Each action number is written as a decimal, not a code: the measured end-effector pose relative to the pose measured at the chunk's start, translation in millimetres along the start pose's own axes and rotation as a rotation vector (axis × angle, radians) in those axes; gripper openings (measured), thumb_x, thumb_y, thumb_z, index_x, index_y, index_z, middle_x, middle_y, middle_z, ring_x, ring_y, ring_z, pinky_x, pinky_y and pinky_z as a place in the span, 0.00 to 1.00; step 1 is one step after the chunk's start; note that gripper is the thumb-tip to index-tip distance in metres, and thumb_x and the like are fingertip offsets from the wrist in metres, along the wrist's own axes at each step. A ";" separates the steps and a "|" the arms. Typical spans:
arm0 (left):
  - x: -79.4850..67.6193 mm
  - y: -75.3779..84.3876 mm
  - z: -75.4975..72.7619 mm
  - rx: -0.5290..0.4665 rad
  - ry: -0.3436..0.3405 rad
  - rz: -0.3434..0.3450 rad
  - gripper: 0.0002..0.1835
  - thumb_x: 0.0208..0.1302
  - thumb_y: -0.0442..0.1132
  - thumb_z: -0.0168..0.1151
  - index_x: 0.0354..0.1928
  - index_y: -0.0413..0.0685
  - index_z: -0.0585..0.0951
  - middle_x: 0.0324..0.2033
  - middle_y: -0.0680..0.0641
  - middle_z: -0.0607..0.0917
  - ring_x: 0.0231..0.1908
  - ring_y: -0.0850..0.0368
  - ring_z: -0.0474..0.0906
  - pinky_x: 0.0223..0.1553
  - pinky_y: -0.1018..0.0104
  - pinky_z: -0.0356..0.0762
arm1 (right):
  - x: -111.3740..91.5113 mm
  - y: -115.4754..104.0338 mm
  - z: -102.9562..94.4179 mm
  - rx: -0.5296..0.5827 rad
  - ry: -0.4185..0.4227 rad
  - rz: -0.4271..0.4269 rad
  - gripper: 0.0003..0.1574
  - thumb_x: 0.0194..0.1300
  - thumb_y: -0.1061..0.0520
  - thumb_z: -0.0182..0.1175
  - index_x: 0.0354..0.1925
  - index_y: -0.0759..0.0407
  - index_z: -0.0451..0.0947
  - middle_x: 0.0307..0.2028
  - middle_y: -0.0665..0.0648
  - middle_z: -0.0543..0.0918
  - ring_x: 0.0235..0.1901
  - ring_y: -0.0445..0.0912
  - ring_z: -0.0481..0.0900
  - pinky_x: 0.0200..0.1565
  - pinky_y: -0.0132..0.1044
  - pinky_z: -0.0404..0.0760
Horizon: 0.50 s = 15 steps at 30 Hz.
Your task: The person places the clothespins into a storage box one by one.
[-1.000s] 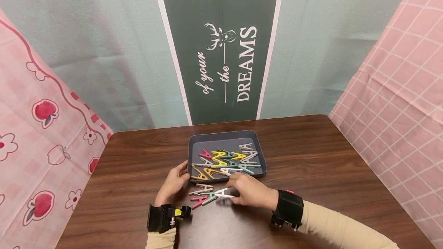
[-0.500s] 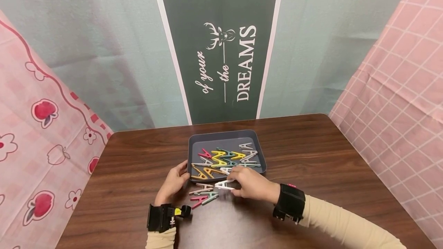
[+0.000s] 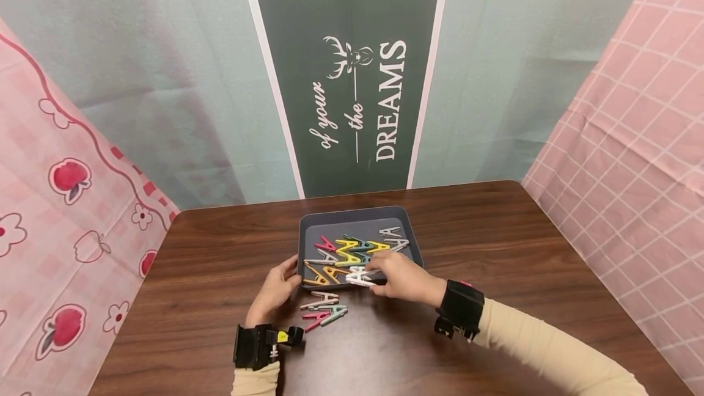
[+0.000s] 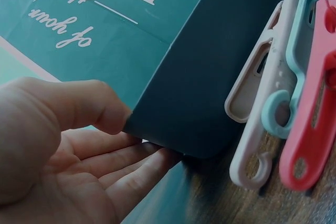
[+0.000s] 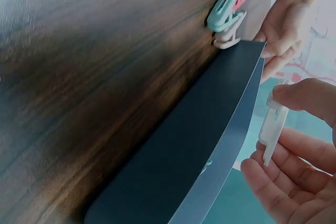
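A dark grey tray [image 3: 352, 211] holds several plastic clothespins in yellow, orange, red, green, grey and white. My left hand [image 3: 277, 291] grips the tray's near left corner, thumb on its edge and fingers against the side, as the left wrist view shows. Over the tray's near edge, my right hand [image 3: 404, 277] pinches a white clothespin [image 5: 273, 124] between thumb and fingers. On the table in front of the tray lie a pale pink clothespin [image 3: 320, 299], a light green one [image 3: 333, 315] and a red one [image 3: 316, 321], close to my left hand. My right hand hides some clothespins in the tray.
The brown wooden table [image 3: 467, 231] extends on both sides of the tray and in front of it. Behind it hangs a green and grey cloth [image 3: 352, 176]. Pink cloths hang at the left [image 3: 71, 249] and right [image 3: 621, 157].
My right hand has lifted the white clothespin off the row in front of the tray and carried it away from me, over the tray's near edge. My left hand has stayed at the corner.
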<state>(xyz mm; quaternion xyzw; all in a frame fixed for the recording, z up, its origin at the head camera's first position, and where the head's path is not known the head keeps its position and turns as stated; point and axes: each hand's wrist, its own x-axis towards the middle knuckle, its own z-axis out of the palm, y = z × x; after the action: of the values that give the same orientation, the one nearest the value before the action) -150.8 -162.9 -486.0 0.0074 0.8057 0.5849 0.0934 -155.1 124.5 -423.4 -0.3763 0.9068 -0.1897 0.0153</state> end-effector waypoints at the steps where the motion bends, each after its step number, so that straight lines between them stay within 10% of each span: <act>1: 0.1 -0.1 0.0 0.001 0.001 0.000 0.30 0.63 0.23 0.48 0.69 0.28 0.61 0.61 0.26 0.73 0.62 0.36 0.74 0.50 0.74 0.77 | 0.6 1.4 0.1 -0.001 0.004 0.003 0.18 0.54 0.55 0.69 0.44 0.60 0.84 0.39 0.55 0.85 0.42 0.45 0.82 0.44 0.36 0.84; 15: 1.5 -0.7 0.5 0.003 0.005 -0.013 0.30 0.64 0.23 0.48 0.69 0.29 0.61 0.62 0.27 0.72 0.63 0.36 0.73 0.56 0.64 0.79 | 11.7 19.4 3.0 -0.005 0.085 0.054 0.17 0.55 0.55 0.68 0.44 0.60 0.84 0.40 0.55 0.85 0.42 0.47 0.83 0.44 0.40 0.83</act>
<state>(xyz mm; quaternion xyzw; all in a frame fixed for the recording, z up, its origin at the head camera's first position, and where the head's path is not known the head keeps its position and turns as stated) -152.1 -162.4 -487.0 0.0009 0.8069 0.5829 0.0954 -176.1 128.0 -431.8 -0.3433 0.9169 -0.2029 -0.0191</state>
